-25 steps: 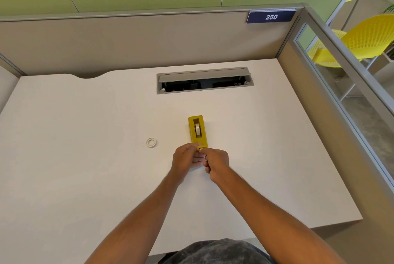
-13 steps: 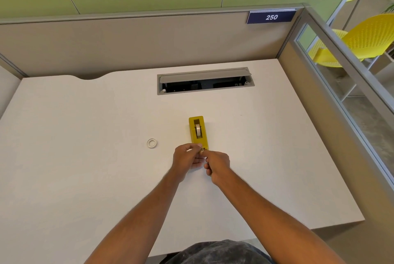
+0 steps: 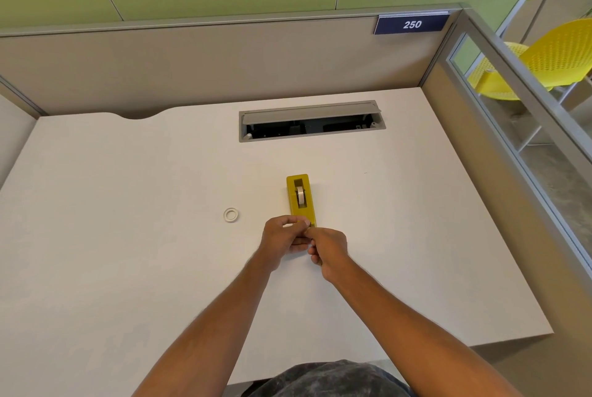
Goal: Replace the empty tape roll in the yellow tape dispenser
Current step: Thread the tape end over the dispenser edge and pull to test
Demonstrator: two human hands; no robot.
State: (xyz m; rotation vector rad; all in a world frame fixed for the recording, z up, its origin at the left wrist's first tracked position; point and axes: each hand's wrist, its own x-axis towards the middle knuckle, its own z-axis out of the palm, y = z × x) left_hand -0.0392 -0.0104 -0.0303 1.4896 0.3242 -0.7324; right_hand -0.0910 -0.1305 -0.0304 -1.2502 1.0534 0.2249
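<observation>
Head view, one dispenser (image 3: 292, 207) (roll (image 3: 300, 195) inside), one loose core (image 3: 230, 215), left hand (image 3: 282, 239), right hand (image 3: 330, 250) both pinching it

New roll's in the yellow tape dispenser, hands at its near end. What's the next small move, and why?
Probably draw the tape's loose end over the cutter and press it down. The pale tape roll already sits in the yellow plastic tape dispenser, the empty white ring lies aside, and the left hand and right hand meet at its near end.
</observation>
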